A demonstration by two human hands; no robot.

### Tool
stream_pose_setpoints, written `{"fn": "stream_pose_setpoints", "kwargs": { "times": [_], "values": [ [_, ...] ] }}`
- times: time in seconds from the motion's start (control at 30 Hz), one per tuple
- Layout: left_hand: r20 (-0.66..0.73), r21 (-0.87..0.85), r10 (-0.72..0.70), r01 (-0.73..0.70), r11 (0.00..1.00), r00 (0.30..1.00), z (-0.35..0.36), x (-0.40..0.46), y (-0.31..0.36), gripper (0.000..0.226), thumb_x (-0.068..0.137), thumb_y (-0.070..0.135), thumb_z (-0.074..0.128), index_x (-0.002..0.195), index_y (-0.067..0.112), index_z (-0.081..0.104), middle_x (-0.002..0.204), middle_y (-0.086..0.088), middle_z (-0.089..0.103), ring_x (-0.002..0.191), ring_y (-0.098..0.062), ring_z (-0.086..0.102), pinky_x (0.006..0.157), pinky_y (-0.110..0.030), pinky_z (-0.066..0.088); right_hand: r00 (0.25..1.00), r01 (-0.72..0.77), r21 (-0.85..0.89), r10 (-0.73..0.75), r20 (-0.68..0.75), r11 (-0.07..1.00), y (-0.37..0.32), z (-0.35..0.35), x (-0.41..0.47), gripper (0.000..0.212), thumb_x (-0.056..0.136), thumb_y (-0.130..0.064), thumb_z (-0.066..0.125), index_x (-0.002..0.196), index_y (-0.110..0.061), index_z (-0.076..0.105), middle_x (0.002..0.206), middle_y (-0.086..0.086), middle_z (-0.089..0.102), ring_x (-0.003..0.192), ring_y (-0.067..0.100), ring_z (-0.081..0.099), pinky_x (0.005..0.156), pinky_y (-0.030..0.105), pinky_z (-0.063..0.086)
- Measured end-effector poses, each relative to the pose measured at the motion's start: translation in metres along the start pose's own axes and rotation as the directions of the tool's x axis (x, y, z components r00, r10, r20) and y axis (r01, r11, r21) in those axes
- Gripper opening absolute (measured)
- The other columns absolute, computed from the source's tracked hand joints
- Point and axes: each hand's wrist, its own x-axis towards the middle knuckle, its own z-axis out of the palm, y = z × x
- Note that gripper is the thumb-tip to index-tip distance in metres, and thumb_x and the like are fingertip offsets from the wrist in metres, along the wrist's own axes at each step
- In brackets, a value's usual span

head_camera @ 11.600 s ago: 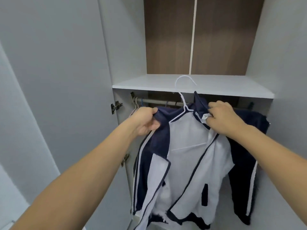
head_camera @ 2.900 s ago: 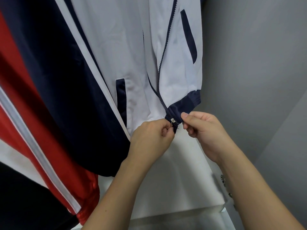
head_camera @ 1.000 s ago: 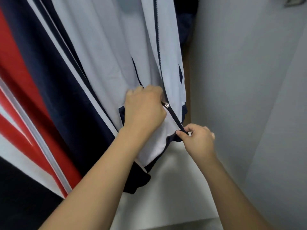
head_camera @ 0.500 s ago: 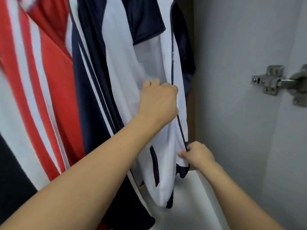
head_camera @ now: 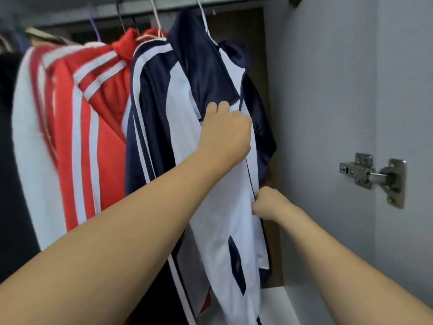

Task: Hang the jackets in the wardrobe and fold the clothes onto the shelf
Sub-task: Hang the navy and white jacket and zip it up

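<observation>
Left hand [head_camera: 226, 132] is gripping the front of a navy-and-white track jacket [head_camera: 187, 118] just below the collar, fingers curled into the fabric beside the zipper [head_camera: 248, 170]; whether it is pinching the zipper pull is hidden behind the hand. Right hand [head_camera: 267, 202] is pinching the jacket's front edge lower down on the zipper line, fingers closed on the cloth. The jacket is hanging on a white hanger [head_camera: 206, 22] from the wardrobe rail [head_camera: 164, 7], its long axis running top to bottom, collar pointing up toward the rail and hem pointing down, its front turned toward the wardrobe's grey right side wall [head_camera: 316, 90]. A red-and-white striped jacket [head_camera: 93, 113] is hanging just beside it on the left. A metal door hinge [head_camera: 372, 177] is sitting on the right wall. Compared with half a second ago, the left hand is sitting higher up the zipper line, nearer the collar, and the rail and hanger hooks are now coming into view.
</observation>
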Motion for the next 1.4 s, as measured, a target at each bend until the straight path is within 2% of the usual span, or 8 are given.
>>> {"fn": "stream_pose_setpoints", "kwargs": {
  "times": [0.1, 0.2, 0.43, 0.63, 0.77, 0.93, 1.13, 1.4],
  "values": [
    [-0.048, 0.021, 0.128, -0.127, 0.992, 0.991, -0.002, 0.014, -0.009, 0.012, 0.082, 0.005, 0.047, 0.076, 0.014, 0.042, 0.072, 0.001, 0.039, 0.085, -0.026, 0.03, 0.08, -0.039, 0.02, 0.96, 0.276, 0.43, -0.224, -0.17, 0.859, -0.029, -0.022, 0.001, 0.007, 0.084, -0.014, 0.059, 0.08, -0.009, 0.063, 0.077, 0.007, 0.067, 0.069, 0.018, 0.061, 0.06, 0.025, 0.046],
    [-0.156, 0.113, 0.246, -0.23, 0.967, 0.957, -0.006, 0.027, -0.018, 0.021, 0.08, 0.004, 0.033, 0.077, 0.017, 0.049, 0.088, -0.002, 0.039, 0.093, -0.028, 0.038, 0.091, -0.042, 0.03, 0.87, 0.408, 0.334, -0.252, -0.423, 0.849, -0.041, -0.028, 0.012, 0.037, 0.088, -0.018, 0.057, 0.058, -0.009, 0.038, 0.053, 0.004, 0.037, 0.053, 0.015, 0.031, 0.05, 0.027, 0.023],
    [-0.208, 0.227, 0.039, 0.01, 0.974, 0.977, -0.008, 0.075, -0.048, 0.034, 0.085, 0.013, 0.043, 0.108, 0.013, 0.069, 0.13, -0.009, 0.043, 0.117, -0.035, 0.039, 0.103, -0.051, 0.021, 1.0, 0.004, -0.002, -0.004, 0.029, 1.0, -0.054, -0.044, 0.046, 0.007, 0.086, -0.007, 0.051, 0.085, -0.005, 0.058, 0.083, 0.014, 0.065, 0.069, 0.027, 0.065, 0.06, 0.029, 0.048],
    [-0.169, 0.209, 0.081, -0.044, 0.977, 0.982, -0.002, 0.118, -0.055, 0.03, 0.091, 0.02, 0.049, 0.114, 0.018, 0.067, 0.125, -0.008, 0.045, 0.117, -0.035, 0.039, 0.11, -0.049, 0.021, 0.896, 0.429, 0.584, -0.239, -0.375, 0.69, -0.093, -0.095, 0.071, 0.011, 0.087, -0.011, 0.058, 0.084, -0.008, 0.068, 0.083, 0.007, 0.072, 0.074, 0.022, 0.066, 0.066, 0.033, 0.052],
    [-0.256, 0.27, 0.046, 0.026, 0.963, 0.965, -0.005, 0.14, -0.071, 0.025, 0.091, 0.022, 0.051, 0.108, 0.017, 0.068, 0.144, -0.008, 0.034, 0.123, -0.036, 0.036, 0.111, -0.052, 0.018, 0.878, 0.431, 0.426, -0.262, -0.4, 0.796, -0.102, -0.1, 0.09, 0.034, 0.084, -0.03, 0.06, 0.078, 0.003, 0.059, 0.074, 0.023, 0.061, 0.065, 0.019, 0.049, 0.062, 0.033, 0.041],
    [-0.278, 0.255, -0.063, 0.137, 0.957, 0.959, -0.022, 0.167, -0.094, 0.022, 0.086, 0.016, 0.054, 0.102, 0.013, 0.068, 0.148, -0.011, 0.029, 0.129, -0.038, 0.031, 0.11, -0.053, 0.019, 0.976, 0.191, 0.199, -0.164, -0.147, 0.961, -0.103, -0.109, 0.097, 0.017, 0.085, -0.01, 0.057, 0.069, -0.012, 0.05, 0.065, 0.011, 0.055, 0.062, 0.022, 0.047, 0.057, 0.031, 0.038],
    [-0.1, 0.106, -0.221, 0.231, 0.967, 0.97, -0.026, 0.191, -0.115, 0.027, 0.09, 0.029, 0.054, 0.111, 0.017, 0.066, 0.132, -0.009, 0.036, 0.118, -0.034, 0.035, 0.099, -0.046, 0.027, 0.866, 0.483, 0.497, -0.31, -0.393, 0.721, -0.142, -0.141, 0.089, 0.029, 0.093, -0.023, 0.055, 0.07, -0.014, 0.04, 0.065, -0.003, 0.036, 0.059, 0.013, 0.034, 0.06, 0.029, 0.029],
    [-0.119, 0.013, -0.436, 0.441, 0.897, 0.892, -0.037, 0.203, -0.122, 0.029, 0.084, 0.027, 0.059, 0.108, 0.011, 0.062, 0.141, -0.007, 0.027, 0.117, -0.031, 0.033, 0.091, -0.042, 0.026, 0.849, 0.439, 0.19, -0.335, -0.409, 0.878, -0.154, -0.144, 0.096, 0.037, 0.096, -0.03, 0.053, 0.066, -0.014, 0.038, 0.058, 0.004, 0.036, 0.057, 0.02, 0.034, 0.058, 0.031, 0.033]
  ]
}}
